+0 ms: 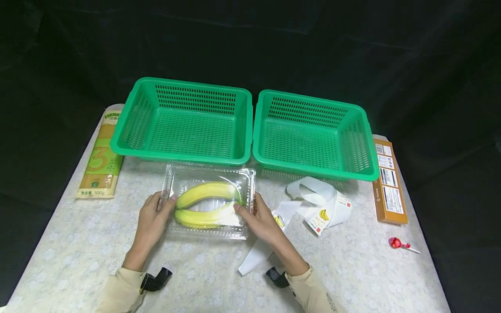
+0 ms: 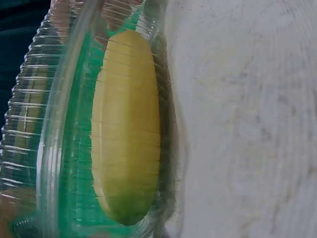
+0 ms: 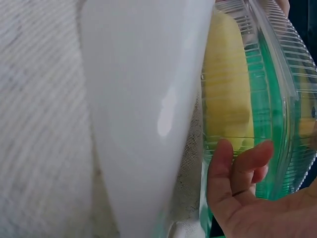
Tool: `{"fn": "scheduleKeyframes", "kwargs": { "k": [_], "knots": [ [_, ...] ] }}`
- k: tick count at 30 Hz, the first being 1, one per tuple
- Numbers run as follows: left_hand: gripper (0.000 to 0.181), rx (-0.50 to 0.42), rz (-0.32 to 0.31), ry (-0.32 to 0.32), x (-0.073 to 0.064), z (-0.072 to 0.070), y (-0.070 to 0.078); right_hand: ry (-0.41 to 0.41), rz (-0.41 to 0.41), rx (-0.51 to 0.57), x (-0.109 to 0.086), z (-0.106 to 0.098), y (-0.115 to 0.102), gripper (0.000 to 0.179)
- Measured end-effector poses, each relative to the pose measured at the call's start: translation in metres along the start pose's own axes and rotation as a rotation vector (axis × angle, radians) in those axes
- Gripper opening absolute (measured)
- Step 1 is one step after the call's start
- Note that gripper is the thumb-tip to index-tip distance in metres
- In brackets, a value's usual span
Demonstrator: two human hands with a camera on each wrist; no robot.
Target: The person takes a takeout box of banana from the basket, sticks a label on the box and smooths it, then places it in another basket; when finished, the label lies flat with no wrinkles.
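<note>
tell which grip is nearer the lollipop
Right. The right grip holds the container on the side facing the lollipop; the left grip holds the opposite side, farther left.

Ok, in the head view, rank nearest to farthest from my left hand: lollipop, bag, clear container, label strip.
1. Clear container, held by your left hand.
2. Bag, at left.
3. Label strip, mostly right of the container.
4. Lollipop, far right.

Glossy plastic container [image 1: 211, 203], smooth bananas [image 1: 207, 191], plastic baskets [image 1: 192, 134], shiny smooth label strip [image 1: 339, 214]

Red lollipop [image 1: 395, 243] near an orange box [image 1: 389, 182]
</note>
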State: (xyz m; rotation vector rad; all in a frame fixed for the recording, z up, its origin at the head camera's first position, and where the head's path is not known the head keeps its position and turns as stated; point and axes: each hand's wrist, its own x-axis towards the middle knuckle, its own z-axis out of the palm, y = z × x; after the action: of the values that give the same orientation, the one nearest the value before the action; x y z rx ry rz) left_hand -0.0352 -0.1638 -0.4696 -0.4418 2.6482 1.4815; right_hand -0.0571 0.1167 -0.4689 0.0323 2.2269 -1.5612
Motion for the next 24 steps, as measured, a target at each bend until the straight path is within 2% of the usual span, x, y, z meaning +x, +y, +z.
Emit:
{"fn": "scheduleKeyframes", "kwargs": {
  "k": [5,12,18,24],
  "knots": [
    [0.055,-0.008,-0.01,0.004,0.004,0.001,0.001,0.007,0.045,-0.019,0.0,0.0,0.0,0.096],
    [0.054,-0.013,-0.043,-0.011,0.009,0.002,0.004,0.039,0.017,-0.032,0.005,0.001,0.001,0.08],
    [0.056,-0.076,-0.063,-0.017,0.015,0.003,0.005,0.055,0.014,-0.026,0.009,0.002,0.0,0.081],
    [0.055,-0.087,-0.064,-0.001,0.017,0.005,0.004,0.068,-0.005,-0.028,0.014,0.002,0.0,0.074]
  ]
}}
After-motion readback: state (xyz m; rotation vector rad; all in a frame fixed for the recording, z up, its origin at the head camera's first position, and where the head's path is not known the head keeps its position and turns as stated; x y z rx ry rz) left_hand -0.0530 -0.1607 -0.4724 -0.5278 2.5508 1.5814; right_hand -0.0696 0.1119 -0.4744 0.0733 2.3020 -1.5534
